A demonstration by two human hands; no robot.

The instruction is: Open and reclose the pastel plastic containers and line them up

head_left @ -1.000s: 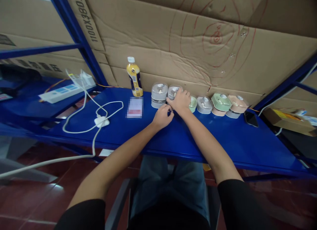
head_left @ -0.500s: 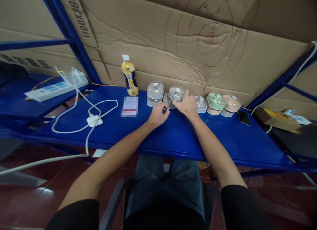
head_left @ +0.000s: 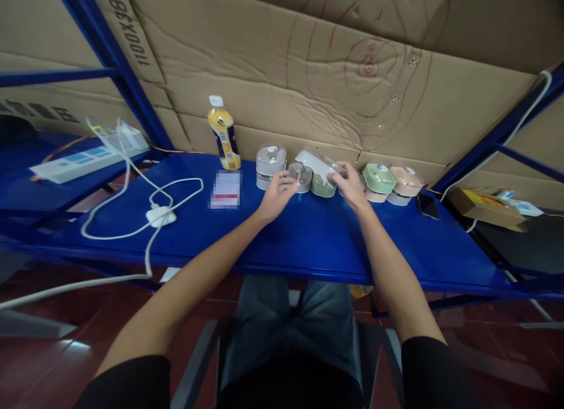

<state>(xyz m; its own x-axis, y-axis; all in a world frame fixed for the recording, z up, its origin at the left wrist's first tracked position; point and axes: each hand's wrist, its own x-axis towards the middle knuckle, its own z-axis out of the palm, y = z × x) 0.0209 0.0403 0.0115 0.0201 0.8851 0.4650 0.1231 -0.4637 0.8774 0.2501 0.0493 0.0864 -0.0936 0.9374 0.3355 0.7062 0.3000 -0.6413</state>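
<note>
Small rounded boxes with clear lids stand in a row along the back of the blue table. My right hand (head_left: 350, 184) grips the right end of a grey lidded box (head_left: 314, 163), which is tilted up over a green box (head_left: 324, 187). Left of these, my left hand (head_left: 277, 196) reaches with fingers apart to the near-left side of another grey box (head_left: 302, 177); whether it touches is unclear. Behind that hand two pale grey boxes (head_left: 271, 159) are stacked. A further box is mostly hidden by my right hand.
On the right stand a green box (head_left: 379, 177) and a pink box (head_left: 406, 178), each atop another. A phone (head_left: 428, 206) lies beyond them. To the left are a yellow drink bottle (head_left: 224, 136), a blurred card (head_left: 225, 188), and a white charger (head_left: 161, 215) with cable. Cardboard (head_left: 247, 62) walls the back.
The grey box in my right hand has gone from lying nearly level to tilted, exposing the green box below. My left hand's fingers have opened out beside the neighbouring grey box.
</note>
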